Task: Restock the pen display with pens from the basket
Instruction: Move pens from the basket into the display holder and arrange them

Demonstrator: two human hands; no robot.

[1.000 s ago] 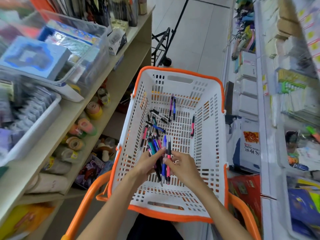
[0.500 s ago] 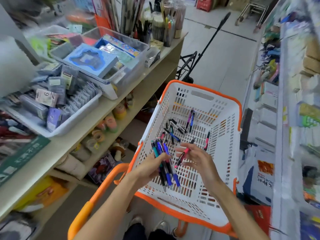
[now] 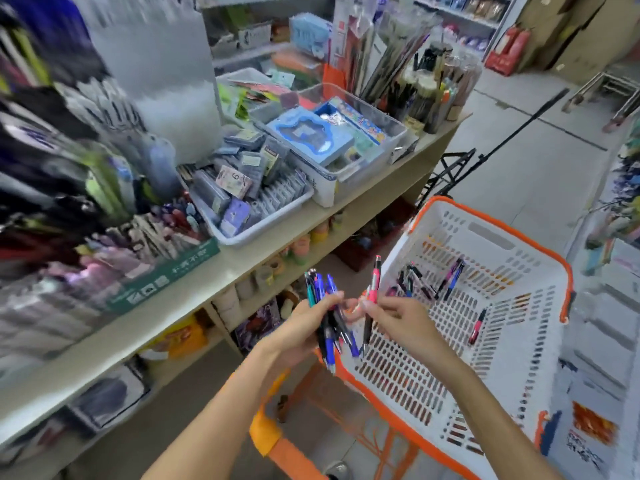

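The left hand (image 3: 308, 322) gripped a loose bundle of pens (image 3: 329, 318); the right hand (image 3: 394, 317) pinched one pink pen (image 3: 372, 299) beside the basket (image 3: 519, 341); the fanned bundle could slip apart on the way to the blurred pen display (image 3: 114, 244).

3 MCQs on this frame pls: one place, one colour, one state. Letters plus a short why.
1. Where is the basket relative to the shelf counter?
A. on top of it
B. to its right
C. under it

2. What colour is the basket's rim?
A. orange
B. green
C. black

3. What is the right hand doing?
A. hanging idle
B. gripping the basket's rim
C. pinching a pink pen

Answers: 1 B, it sits out in the aisle; 2 A, orange edging on the white lattice; 3 C, fingers curl on the pen beside the left hand holding the pen bundle.
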